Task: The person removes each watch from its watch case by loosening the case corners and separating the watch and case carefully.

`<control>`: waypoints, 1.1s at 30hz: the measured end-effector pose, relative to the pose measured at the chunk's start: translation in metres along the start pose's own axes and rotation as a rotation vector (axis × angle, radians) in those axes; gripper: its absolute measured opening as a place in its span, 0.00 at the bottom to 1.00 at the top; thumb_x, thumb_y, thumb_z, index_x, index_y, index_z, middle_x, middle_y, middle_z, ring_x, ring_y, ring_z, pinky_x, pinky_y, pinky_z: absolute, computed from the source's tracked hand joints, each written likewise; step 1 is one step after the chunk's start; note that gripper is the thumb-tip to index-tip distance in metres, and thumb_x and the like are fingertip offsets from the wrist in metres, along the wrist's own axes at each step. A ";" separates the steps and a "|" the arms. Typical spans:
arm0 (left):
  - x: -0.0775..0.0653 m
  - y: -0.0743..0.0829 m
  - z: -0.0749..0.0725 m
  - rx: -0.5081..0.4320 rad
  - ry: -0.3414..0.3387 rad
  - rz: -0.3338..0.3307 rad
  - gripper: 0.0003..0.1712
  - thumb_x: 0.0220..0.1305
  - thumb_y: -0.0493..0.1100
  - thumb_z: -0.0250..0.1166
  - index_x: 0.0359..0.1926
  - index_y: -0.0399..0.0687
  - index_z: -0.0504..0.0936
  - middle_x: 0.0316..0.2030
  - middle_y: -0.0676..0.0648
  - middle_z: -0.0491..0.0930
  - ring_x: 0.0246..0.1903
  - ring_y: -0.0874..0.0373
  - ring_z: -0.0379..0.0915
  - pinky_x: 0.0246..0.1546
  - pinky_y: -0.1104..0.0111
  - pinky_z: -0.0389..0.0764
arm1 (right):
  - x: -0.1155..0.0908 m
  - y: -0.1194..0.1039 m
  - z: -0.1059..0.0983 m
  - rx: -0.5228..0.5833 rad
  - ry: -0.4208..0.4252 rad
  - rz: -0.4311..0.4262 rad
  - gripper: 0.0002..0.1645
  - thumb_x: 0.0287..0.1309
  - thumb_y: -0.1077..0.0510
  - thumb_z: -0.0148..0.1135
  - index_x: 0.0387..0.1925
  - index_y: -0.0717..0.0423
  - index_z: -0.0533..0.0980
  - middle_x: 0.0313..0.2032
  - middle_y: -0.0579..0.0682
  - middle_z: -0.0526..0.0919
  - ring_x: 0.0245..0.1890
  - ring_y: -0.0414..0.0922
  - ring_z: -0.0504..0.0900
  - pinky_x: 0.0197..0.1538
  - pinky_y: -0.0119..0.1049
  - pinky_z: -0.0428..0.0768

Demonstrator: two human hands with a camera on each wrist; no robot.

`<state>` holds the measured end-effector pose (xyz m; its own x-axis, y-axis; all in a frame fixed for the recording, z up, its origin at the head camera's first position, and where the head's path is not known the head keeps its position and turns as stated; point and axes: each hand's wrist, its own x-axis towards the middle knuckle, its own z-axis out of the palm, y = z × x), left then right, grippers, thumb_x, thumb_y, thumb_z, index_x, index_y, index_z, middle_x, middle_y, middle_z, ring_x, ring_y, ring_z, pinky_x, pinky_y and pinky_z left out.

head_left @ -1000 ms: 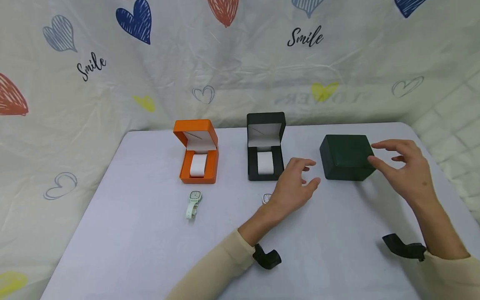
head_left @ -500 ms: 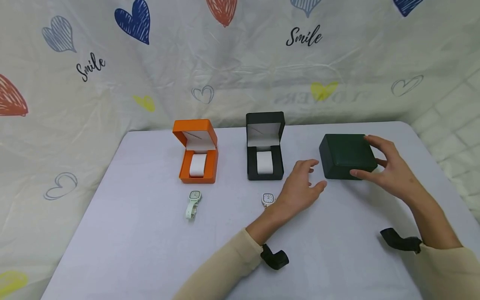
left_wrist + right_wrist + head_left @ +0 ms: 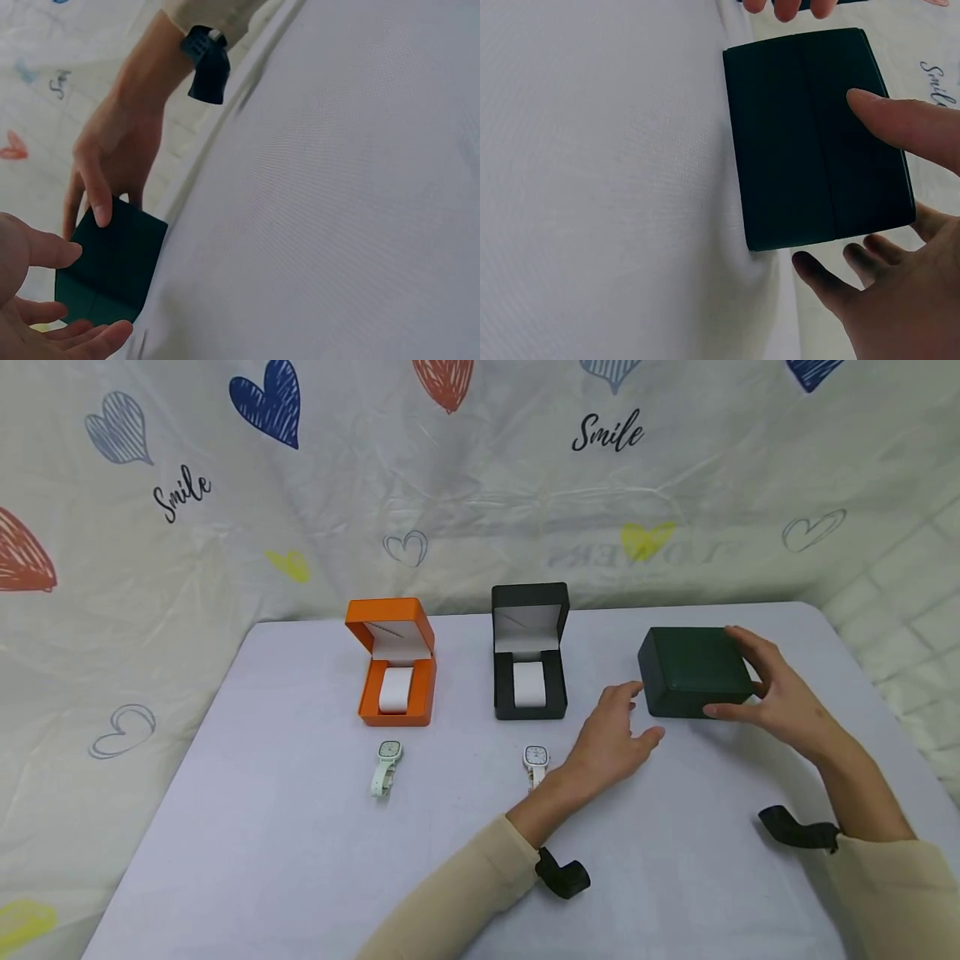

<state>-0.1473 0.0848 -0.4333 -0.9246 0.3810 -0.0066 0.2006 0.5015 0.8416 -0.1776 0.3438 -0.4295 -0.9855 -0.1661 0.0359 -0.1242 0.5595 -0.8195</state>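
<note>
A closed dark green box stands at the right of the table, a lid seam running across its front face in the right wrist view. My right hand grips its right side, thumb on the front face and index finger at the top back edge. My left hand holds nothing; its spread fingers reach toward the box's left front, fingertips close to its left side. Partly behind the left wrist lies a white watch. Farther left is a pale mint-green watch.
An orange watch box and a black watch box stand lid-up at the back of the white-covered table, each with a white cushion inside. A sheet printed with hearts hangs behind.
My right hand has moved left onto the green box and now holds it. The left hand has shifted right toward the box, uncovering more of the white watch.
</note>
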 end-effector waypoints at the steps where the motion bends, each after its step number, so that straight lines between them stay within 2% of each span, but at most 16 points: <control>1: 0.001 0.000 0.001 0.005 0.001 0.002 0.37 0.72 0.46 0.66 0.77 0.47 0.64 0.71 0.46 0.69 0.68 0.60 0.72 0.61 0.76 0.77 | 0.001 0.001 0.000 0.021 -0.008 0.006 0.70 0.52 0.67 0.77 0.84 0.32 0.44 0.83 0.49 0.46 0.83 0.42 0.46 0.80 0.65 0.51; 3: 0.004 0.000 0.003 0.017 0.004 0.002 0.38 0.72 0.46 0.67 0.77 0.46 0.63 0.71 0.46 0.70 0.68 0.60 0.72 0.62 0.76 0.77 | 0.003 0.002 -0.001 0.059 -0.024 0.006 0.70 0.53 0.68 0.76 0.84 0.33 0.43 0.84 0.47 0.44 0.85 0.46 0.42 0.77 0.75 0.44; 4: 0.005 0.001 0.004 0.022 0.005 0.000 0.38 0.72 0.46 0.67 0.77 0.47 0.63 0.71 0.46 0.70 0.68 0.61 0.72 0.62 0.76 0.76 | 0.003 0.003 -0.001 0.074 -0.029 0.004 0.70 0.53 0.69 0.76 0.84 0.33 0.43 0.84 0.47 0.43 0.86 0.47 0.40 0.76 0.77 0.42; 7: 0.009 0.001 0.007 0.024 0.015 -0.010 0.39 0.72 0.46 0.67 0.78 0.46 0.62 0.71 0.46 0.70 0.69 0.61 0.72 0.63 0.75 0.76 | 0.004 0.005 -0.002 0.089 -0.032 0.007 0.70 0.53 0.72 0.74 0.84 0.34 0.44 0.84 0.46 0.44 0.85 0.46 0.41 0.80 0.69 0.42; 11: 0.012 0.001 0.011 0.017 0.026 -0.018 0.40 0.72 0.46 0.67 0.78 0.47 0.61 0.72 0.46 0.70 0.69 0.60 0.72 0.65 0.74 0.75 | 0.006 0.006 -0.003 0.079 -0.031 0.008 0.70 0.52 0.73 0.73 0.84 0.32 0.44 0.84 0.44 0.45 0.85 0.43 0.43 0.82 0.50 0.47; 12: 0.013 0.001 0.011 0.018 0.027 -0.019 0.40 0.72 0.46 0.67 0.79 0.47 0.61 0.72 0.46 0.70 0.69 0.60 0.72 0.65 0.74 0.75 | 0.006 0.006 -0.003 0.079 -0.032 0.006 0.70 0.52 0.73 0.73 0.84 0.32 0.45 0.84 0.44 0.45 0.85 0.43 0.43 0.82 0.49 0.47; 14: 0.015 0.001 0.012 0.020 0.024 -0.018 0.40 0.72 0.47 0.67 0.79 0.47 0.60 0.72 0.46 0.69 0.68 0.61 0.72 0.65 0.74 0.75 | 0.008 0.007 -0.004 0.081 -0.036 0.007 0.70 0.52 0.74 0.73 0.83 0.32 0.45 0.84 0.44 0.45 0.85 0.43 0.43 0.82 0.48 0.47; 18: 0.018 0.000 0.014 0.008 0.025 -0.014 0.40 0.73 0.47 0.66 0.79 0.46 0.60 0.72 0.46 0.69 0.68 0.60 0.72 0.64 0.74 0.76 | 0.010 0.008 -0.004 0.117 -0.052 0.006 0.71 0.51 0.75 0.72 0.83 0.30 0.45 0.84 0.45 0.44 0.86 0.45 0.39 0.81 0.61 0.41; 22: 0.020 -0.003 0.016 0.004 0.031 -0.018 0.40 0.72 0.46 0.66 0.79 0.46 0.60 0.72 0.46 0.69 0.68 0.60 0.72 0.64 0.74 0.76 | 0.011 0.009 -0.005 0.144 -0.066 0.001 0.73 0.49 0.77 0.70 0.83 0.30 0.45 0.84 0.44 0.44 0.86 0.45 0.36 0.81 0.65 0.36; 28: 0.021 -0.003 0.018 -0.014 0.033 -0.013 0.40 0.72 0.45 0.66 0.79 0.46 0.61 0.71 0.45 0.71 0.67 0.60 0.73 0.61 0.75 0.77 | 0.013 0.010 -0.006 0.144 -0.069 0.008 0.73 0.48 0.77 0.70 0.83 0.30 0.45 0.84 0.43 0.44 0.86 0.44 0.35 0.81 0.63 0.37; 31: 0.022 -0.001 0.019 -0.018 0.030 -0.017 0.40 0.72 0.44 0.66 0.79 0.46 0.60 0.72 0.45 0.70 0.70 0.59 0.71 0.64 0.74 0.76 | 0.014 0.012 -0.007 0.145 -0.066 0.013 0.72 0.48 0.77 0.71 0.83 0.30 0.45 0.84 0.43 0.45 0.86 0.44 0.37 0.81 0.59 0.40; 33: 0.022 0.000 0.020 -0.012 0.034 -0.017 0.41 0.72 0.44 0.66 0.80 0.46 0.59 0.73 0.45 0.69 0.71 0.59 0.70 0.67 0.73 0.74 | 0.014 0.014 -0.008 0.136 -0.065 0.017 0.71 0.49 0.76 0.71 0.83 0.30 0.46 0.83 0.43 0.47 0.85 0.42 0.40 0.82 0.51 0.45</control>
<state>-0.1613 0.1090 -0.4441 -0.9382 0.3462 -0.0028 0.1812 0.4979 0.8481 -0.1936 0.3557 -0.4355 -0.9772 -0.2121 -0.0116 -0.0867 0.4480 -0.8898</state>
